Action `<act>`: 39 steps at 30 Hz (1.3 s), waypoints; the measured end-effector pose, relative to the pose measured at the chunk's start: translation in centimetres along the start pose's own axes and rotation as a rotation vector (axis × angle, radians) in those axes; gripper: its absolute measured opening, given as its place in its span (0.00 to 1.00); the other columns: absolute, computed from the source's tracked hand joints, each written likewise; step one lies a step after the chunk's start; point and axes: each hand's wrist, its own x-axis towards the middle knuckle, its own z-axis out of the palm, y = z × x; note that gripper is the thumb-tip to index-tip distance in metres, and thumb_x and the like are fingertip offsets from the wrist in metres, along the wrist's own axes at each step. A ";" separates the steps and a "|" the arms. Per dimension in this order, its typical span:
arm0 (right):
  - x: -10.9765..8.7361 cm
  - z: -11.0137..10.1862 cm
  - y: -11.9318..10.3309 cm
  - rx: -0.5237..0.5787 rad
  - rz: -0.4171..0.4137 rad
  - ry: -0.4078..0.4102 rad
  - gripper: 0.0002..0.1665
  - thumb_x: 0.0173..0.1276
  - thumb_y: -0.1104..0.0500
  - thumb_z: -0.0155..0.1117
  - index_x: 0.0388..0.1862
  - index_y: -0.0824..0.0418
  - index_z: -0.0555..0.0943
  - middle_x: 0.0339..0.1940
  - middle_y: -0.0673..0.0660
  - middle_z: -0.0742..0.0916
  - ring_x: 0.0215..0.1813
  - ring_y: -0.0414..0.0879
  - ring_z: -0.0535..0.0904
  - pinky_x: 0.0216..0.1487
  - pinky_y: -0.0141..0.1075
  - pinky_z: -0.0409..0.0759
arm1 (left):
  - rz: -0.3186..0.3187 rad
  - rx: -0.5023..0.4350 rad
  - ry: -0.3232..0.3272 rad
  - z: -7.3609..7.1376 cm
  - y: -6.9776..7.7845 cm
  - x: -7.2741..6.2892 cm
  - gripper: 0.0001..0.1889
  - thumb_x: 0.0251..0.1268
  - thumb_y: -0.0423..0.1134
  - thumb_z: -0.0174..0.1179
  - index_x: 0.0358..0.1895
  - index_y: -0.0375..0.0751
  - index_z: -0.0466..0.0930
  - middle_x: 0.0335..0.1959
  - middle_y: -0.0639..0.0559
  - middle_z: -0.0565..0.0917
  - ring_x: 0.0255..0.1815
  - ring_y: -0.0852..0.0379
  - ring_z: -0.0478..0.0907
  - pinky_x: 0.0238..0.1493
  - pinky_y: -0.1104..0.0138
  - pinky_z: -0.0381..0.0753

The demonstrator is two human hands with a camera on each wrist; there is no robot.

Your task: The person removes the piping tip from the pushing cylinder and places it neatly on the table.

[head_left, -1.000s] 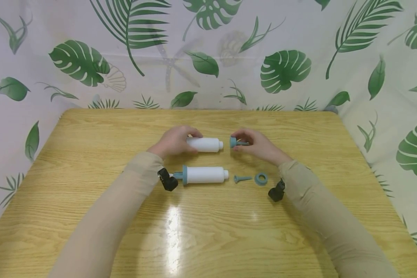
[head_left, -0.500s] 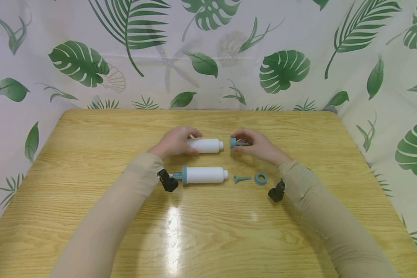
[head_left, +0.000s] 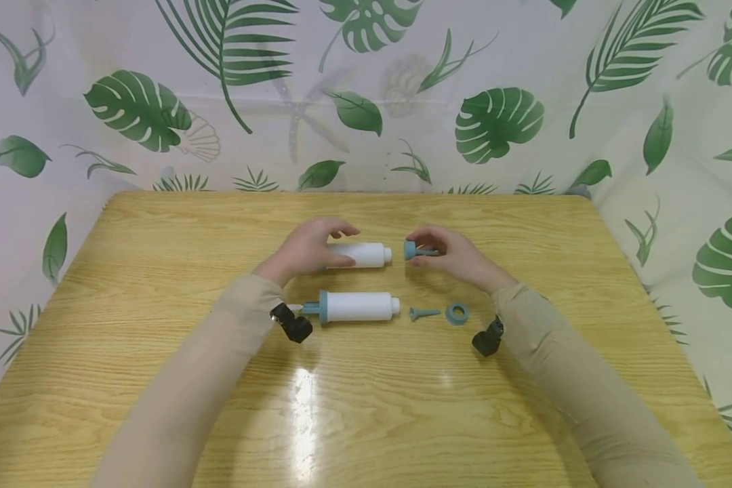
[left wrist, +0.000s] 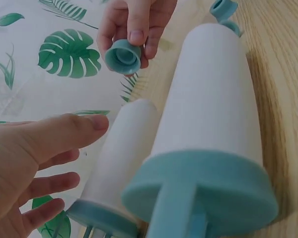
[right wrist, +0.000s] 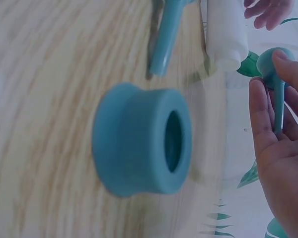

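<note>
In the head view my left hand is beside the far white cylinder, which lies on its side. The left wrist view shows the thumb and fingers spread apart from that cylinder, whose teal end cap is visible. My right hand pinches a teal nozzle with a cup-like end and a thin stem. The cup end faces the cylinder's narrow neck, with a small gap between them. In the right wrist view the stem lies along the fingers, the thumb on the rounded end.
Nearer on the wooden table lies a second white cylinder with a teal flange and plunger. To its right are a loose teal nozzle and a teal ring. A leaf-patterned cloth hangs behind.
My left hand has let go of the far cylinder: its fingers have lifted and spread. The right hand and its nozzle have hardly moved.
</note>
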 end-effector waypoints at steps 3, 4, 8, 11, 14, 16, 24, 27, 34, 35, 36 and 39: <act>0.0 0.0 -0.2 -0.006 0.001 0.000 0.26 0.65 0.57 0.66 0.61 0.60 0.73 0.54 0.57 0.80 0.55 0.50 0.77 0.57 0.44 0.74 | 0.029 -0.028 0.034 0.0 0.5 -0.2 0.27 0.57 0.43 0.69 0.60 0.42 0.76 0.58 0.51 0.78 0.56 0.51 0.73 0.57 0.59 0.71; 0.0 0.0 -0.3 -0.009 0.004 0.000 0.26 0.65 0.56 0.67 0.60 0.60 0.73 0.54 0.57 0.80 0.55 0.50 0.77 0.58 0.44 0.74 | 0.039 -0.039 0.047 0.1 0.7 -0.2 0.26 0.57 0.43 0.69 0.59 0.41 0.77 0.57 0.51 0.79 0.56 0.51 0.73 0.57 0.59 0.71; 0.0 0.1 -0.6 -0.005 0.010 0.001 0.26 0.64 0.54 0.67 0.60 0.59 0.74 0.53 0.56 0.81 0.56 0.50 0.77 0.58 0.45 0.74 | 0.093 -0.079 0.097 0.3 1.3 -0.2 0.23 0.57 0.40 0.69 0.56 0.38 0.78 0.54 0.47 0.80 0.53 0.52 0.74 0.57 0.61 0.72; 0.0 0.2 -0.9 0.009 0.011 0.000 0.27 0.64 0.53 0.68 0.59 0.60 0.74 0.52 0.57 0.82 0.55 0.50 0.77 0.58 0.44 0.74 | 0.124 -0.100 0.119 0.5 1.9 0.0 0.22 0.57 0.39 0.69 0.55 0.36 0.79 0.52 0.45 0.82 0.51 0.52 0.75 0.55 0.62 0.73; 0.0 0.3 -1.3 0.017 0.007 0.004 0.27 0.63 0.53 0.69 0.57 0.61 0.74 0.52 0.57 0.82 0.55 0.50 0.78 0.58 0.43 0.74 | 0.132 -0.120 0.124 0.9 2.5 0.2 0.21 0.56 0.39 0.70 0.53 0.36 0.80 0.50 0.46 0.82 0.50 0.53 0.76 0.54 0.63 0.74; 0.0 0.4 -1.6 0.020 -0.006 0.010 0.26 0.63 0.55 0.69 0.57 0.62 0.74 0.51 0.58 0.82 0.55 0.49 0.78 0.57 0.42 0.74 | 0.125 -0.141 0.118 1.1 2.9 0.4 0.21 0.56 0.39 0.70 0.53 0.36 0.80 0.50 0.46 0.82 0.49 0.53 0.76 0.54 0.63 0.74; -0.1 0.8 -2.6 0.070 -0.018 0.016 0.25 0.61 0.59 0.70 0.54 0.65 0.74 0.50 0.60 0.82 0.54 0.51 0.78 0.55 0.40 0.76 | 0.117 -0.240 0.112 2.3 3.8 0.8 0.22 0.55 0.39 0.70 0.53 0.35 0.80 0.50 0.43 0.82 0.48 0.54 0.77 0.53 0.63 0.75; -0.1 0.9 -2.6 0.072 -0.026 0.016 0.24 0.61 0.59 0.70 0.54 0.65 0.73 0.50 0.60 0.82 0.54 0.51 0.78 0.56 0.40 0.76 | 0.103 -0.261 0.117 2.6 4.0 0.8 0.23 0.55 0.40 0.70 0.53 0.35 0.80 0.50 0.43 0.82 0.49 0.54 0.77 0.53 0.64 0.75; 0.0 1.3 -2.6 0.078 -0.049 0.022 0.23 0.61 0.63 0.70 0.52 0.67 0.73 0.50 0.62 0.82 0.53 0.51 0.79 0.55 0.39 0.76 | 0.105 -0.307 0.148 3.3 4.2 0.8 0.23 0.54 0.39 0.71 0.53 0.35 0.80 0.48 0.44 0.83 0.47 0.54 0.78 0.53 0.63 0.76; 0.0 1.3 -2.7 0.082 -0.050 0.021 0.23 0.61 0.64 0.69 0.52 0.68 0.73 0.50 0.62 0.82 0.53 0.51 0.79 0.55 0.39 0.77 | 0.101 -0.311 0.153 3.4 4.2 0.8 0.22 0.54 0.40 0.71 0.53 0.36 0.80 0.47 0.45 0.83 0.47 0.54 0.79 0.52 0.63 0.76; 0.0 1.4 -2.7 0.090 -0.048 0.022 0.22 0.61 0.65 0.69 0.52 0.68 0.73 0.49 0.62 0.82 0.53 0.51 0.79 0.54 0.38 0.77 | 0.098 -0.314 0.159 3.5 4.3 0.8 0.22 0.55 0.40 0.71 0.53 0.36 0.80 0.46 0.46 0.83 0.47 0.55 0.79 0.52 0.63 0.77; 0.0 1.5 -2.8 0.100 -0.046 0.025 0.21 0.60 0.66 0.69 0.50 0.68 0.73 0.48 0.62 0.82 0.52 0.51 0.79 0.52 0.37 0.78 | 0.098 -0.320 0.174 3.6 4.4 0.7 0.21 0.55 0.40 0.71 0.52 0.37 0.81 0.44 0.49 0.84 0.46 0.55 0.79 0.51 0.63 0.77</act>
